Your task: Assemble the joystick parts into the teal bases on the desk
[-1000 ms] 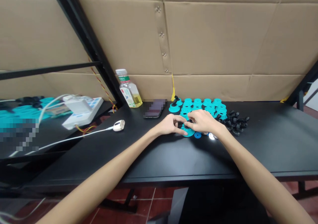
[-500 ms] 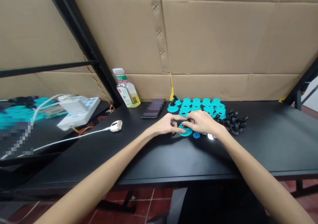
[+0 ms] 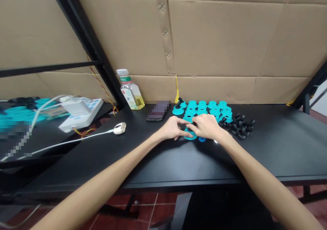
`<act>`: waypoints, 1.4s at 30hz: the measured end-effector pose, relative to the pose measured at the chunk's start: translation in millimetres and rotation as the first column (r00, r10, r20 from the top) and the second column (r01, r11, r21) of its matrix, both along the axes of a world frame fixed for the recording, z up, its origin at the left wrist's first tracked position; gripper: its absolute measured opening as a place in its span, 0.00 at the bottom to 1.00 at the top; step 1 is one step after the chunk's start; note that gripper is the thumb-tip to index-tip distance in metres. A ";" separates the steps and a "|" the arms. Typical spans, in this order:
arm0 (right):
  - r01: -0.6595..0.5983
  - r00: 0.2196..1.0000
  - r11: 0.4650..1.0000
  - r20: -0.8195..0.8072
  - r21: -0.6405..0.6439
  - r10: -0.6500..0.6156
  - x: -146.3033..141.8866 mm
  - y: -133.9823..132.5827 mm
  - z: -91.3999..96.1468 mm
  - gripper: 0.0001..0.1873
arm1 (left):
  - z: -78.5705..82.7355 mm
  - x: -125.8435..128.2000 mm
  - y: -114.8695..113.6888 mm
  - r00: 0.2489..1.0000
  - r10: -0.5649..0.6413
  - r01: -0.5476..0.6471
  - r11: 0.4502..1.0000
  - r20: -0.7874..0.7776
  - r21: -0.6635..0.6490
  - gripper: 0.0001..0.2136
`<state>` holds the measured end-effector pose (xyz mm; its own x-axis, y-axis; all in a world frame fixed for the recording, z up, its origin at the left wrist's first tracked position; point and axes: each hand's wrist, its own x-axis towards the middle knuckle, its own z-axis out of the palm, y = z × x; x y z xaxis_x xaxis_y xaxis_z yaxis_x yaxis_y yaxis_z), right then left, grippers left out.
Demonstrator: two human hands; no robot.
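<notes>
My left hand [image 3: 172, 128] grips the rim of a turquoise flanged ring [image 3: 190, 137] lying on the black table, thumb on its near side. Over the same ring, my right hand [image 3: 206, 125] is closed with its fingertips on a small black part [image 3: 193, 124], mostly hidden by the fingers. Just below the right hand lies a blue disc [image 3: 202, 139], partly covered. Behind both hands stand several rows of turquoise flanged pieces [image 3: 212, 104]. At their left end, turquoise pieces [image 3: 178, 110] carry black fittings on top.
A heap of black fittings [image 3: 240, 125] lies right of my right hand. To the left are a phone [image 3: 157, 111], a bottle [image 3: 131, 92] of yellow liquid, and a cream-coloured device [image 3: 119, 128] on a white cable. A power strip [image 3: 81, 116] sits farther left. Cardboard [image 3: 217, 39] lines the back.
My right hand has dipped slightly toward the ring and covers more of the blue disc and the shiny piece beside it. The left hand keeps its hold.
</notes>
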<state>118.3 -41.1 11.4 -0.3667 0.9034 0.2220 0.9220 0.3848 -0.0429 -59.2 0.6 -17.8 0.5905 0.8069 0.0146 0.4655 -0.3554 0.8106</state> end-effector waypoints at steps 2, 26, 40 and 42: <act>0.023 0.999 1.000 0.023 0.021 -0.024 -2.7 -0.8 -2.1 0.23 | -1.7 1.2 -1.2 0.998 0.055 -0.054 0.998 -0.011 0.045 0.25; 0.144 0.977 0.979 -0.181 0.146 -0.117 14.4 5.4 6.3 0.35 | 7.4 -39.5 38.3 0.818 0.457 -0.222 0.811 -0.350 0.541 0.31; 0.196 0.972 0.975 -0.149 0.102 -0.180 25.3 9.7 11.0 0.27 | 18.3 -28.8 20.3 0.835 0.545 -0.340 0.618 -0.075 0.709 0.24; 0.221 0.966 0.969 -0.158 0.106 -0.203 28.1 9.7 13.7 0.25 | 15.5 -22.1 16.0 0.904 0.423 -0.250 0.648 -0.067 0.720 0.20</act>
